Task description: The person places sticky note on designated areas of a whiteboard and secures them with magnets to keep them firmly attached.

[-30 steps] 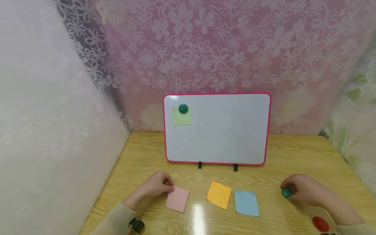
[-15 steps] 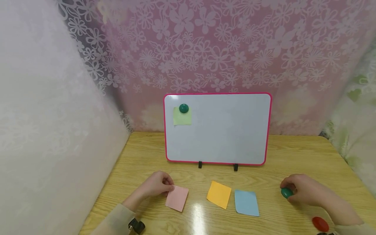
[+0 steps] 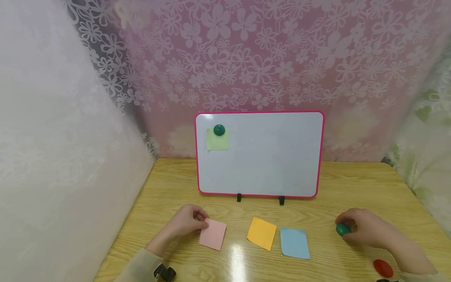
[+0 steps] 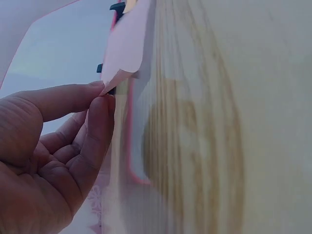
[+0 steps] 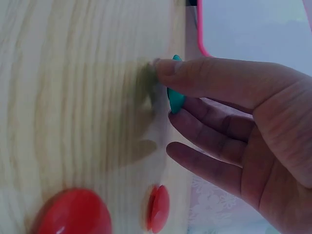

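Note:
My left hand (image 3: 188, 222) pinches one corner of a pink sticky note (image 3: 213, 234) between thumb and finger. In the left wrist view that pink note (image 4: 127, 44) stands up off the wooden table, its corner in the fingertips. Over on the right, my right hand (image 3: 368, 229) grips a round green magnet (image 3: 343, 230). The right wrist view has this green magnet (image 5: 176, 92) tilted on edge between thumb and fingers, close above the tabletop. An orange note (image 3: 262, 234) and a blue note (image 3: 294, 243) lie flat between the hands.
A pink-framed whiteboard (image 3: 260, 156) stands on black feet at the back, bearing a pale green note (image 3: 217, 141) under a green magnet (image 3: 219, 130). One red magnet (image 3: 383, 268) lies by my right forearm; another red magnet (image 5: 159, 208) shows in the right wrist view.
The pink note has risen slightly from the table in my left hand. The green magnet has lifted and tilted a little in my right hand.

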Action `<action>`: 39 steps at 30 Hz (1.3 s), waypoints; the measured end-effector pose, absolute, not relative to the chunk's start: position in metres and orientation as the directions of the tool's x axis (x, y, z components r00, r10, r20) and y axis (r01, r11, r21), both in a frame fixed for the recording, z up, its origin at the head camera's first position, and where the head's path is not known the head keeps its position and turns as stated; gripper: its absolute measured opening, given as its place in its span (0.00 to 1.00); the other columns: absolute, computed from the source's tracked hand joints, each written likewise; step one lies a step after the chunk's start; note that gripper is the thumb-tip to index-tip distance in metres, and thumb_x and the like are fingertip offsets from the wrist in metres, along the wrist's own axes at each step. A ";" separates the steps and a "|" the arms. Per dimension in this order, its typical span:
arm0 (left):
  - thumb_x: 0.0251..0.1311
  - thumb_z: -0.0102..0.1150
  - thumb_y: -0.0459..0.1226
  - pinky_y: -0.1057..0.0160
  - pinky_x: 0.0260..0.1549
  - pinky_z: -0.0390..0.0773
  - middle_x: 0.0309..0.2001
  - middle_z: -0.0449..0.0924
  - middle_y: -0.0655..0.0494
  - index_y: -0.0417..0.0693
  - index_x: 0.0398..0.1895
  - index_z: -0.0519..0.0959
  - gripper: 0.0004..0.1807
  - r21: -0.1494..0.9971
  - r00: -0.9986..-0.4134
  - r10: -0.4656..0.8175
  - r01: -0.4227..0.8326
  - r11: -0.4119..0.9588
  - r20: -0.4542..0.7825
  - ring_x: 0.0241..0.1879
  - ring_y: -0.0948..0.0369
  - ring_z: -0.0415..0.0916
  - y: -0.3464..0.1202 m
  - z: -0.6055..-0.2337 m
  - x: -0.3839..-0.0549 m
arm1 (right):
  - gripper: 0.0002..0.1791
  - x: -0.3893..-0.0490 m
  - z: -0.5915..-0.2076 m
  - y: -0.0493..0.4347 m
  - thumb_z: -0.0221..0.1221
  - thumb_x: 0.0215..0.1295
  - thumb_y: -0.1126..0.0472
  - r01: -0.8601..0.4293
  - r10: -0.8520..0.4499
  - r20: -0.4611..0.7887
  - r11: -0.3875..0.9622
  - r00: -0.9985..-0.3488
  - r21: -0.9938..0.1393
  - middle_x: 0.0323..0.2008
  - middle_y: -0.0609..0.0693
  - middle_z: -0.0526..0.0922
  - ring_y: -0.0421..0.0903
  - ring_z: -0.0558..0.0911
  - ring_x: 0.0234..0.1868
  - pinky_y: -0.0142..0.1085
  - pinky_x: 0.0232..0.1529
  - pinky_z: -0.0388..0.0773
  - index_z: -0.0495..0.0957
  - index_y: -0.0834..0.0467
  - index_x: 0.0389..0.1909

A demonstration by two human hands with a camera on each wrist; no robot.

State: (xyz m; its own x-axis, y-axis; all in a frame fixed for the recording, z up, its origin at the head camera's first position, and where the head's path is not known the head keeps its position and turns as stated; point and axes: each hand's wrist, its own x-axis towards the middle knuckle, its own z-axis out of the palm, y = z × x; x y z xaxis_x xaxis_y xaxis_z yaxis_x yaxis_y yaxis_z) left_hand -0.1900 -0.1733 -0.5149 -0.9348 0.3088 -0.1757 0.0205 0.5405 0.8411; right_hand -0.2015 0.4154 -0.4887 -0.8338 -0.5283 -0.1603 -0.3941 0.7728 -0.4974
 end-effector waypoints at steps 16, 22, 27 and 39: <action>0.62 0.77 0.36 0.63 0.31 0.81 0.31 0.84 0.56 0.43 0.37 0.89 0.06 0.857 -0.971 0.208 0.004 0.516 -0.120 0.32 0.59 0.80 -0.167 -0.510 -0.191 | 0.23 -0.192 -0.480 0.393 0.80 0.59 0.54 -0.470 -0.553 -0.025 0.730 -0.833 -0.496 0.45 0.41 0.84 0.36 0.84 0.42 0.37 0.43 0.87 0.87 0.58 0.53; 0.62 0.77 0.37 0.62 0.31 0.81 0.30 0.85 0.57 0.44 0.37 0.89 0.06 0.863 -0.977 0.180 -0.009 0.504 -0.115 0.32 0.60 0.80 -0.167 -0.509 -0.190 | 0.23 -0.193 -0.482 0.385 0.80 0.59 0.55 -0.505 -0.578 0.018 0.696 -0.816 -0.511 0.46 0.42 0.85 0.36 0.84 0.43 0.39 0.43 0.87 0.87 0.58 0.53; 0.63 0.76 0.36 0.61 0.31 0.84 0.31 0.86 0.55 0.42 0.38 0.89 0.07 0.886 -0.975 0.184 -0.023 0.464 -0.122 0.32 0.59 0.82 -0.167 -0.509 -0.189 | 0.22 -0.192 -0.481 0.377 0.80 0.58 0.56 -0.523 -0.579 0.057 0.684 -0.813 -0.510 0.46 0.39 0.85 0.34 0.83 0.43 0.38 0.43 0.87 0.87 0.56 0.52; 0.63 0.76 0.35 0.57 0.35 0.88 0.33 0.88 0.53 0.38 0.39 0.89 0.08 0.925 -0.975 0.178 -0.057 0.375 -0.133 0.32 0.60 0.84 -0.162 -0.507 -0.190 | 0.23 -0.192 -0.479 0.364 0.80 0.59 0.55 -0.519 -0.570 0.087 0.662 -0.817 -0.541 0.47 0.39 0.85 0.35 0.84 0.44 0.38 0.45 0.87 0.87 0.56 0.53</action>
State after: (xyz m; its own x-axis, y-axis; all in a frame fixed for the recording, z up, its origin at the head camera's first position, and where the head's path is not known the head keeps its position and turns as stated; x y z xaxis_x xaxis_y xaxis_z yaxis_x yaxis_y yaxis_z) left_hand -0.1900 -0.1625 -0.5067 -0.9751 0.1781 -0.1325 -0.0574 0.3746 0.9254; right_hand -0.1924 0.3644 -0.4788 -0.8169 -0.5702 0.0869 -0.5193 0.6615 -0.5411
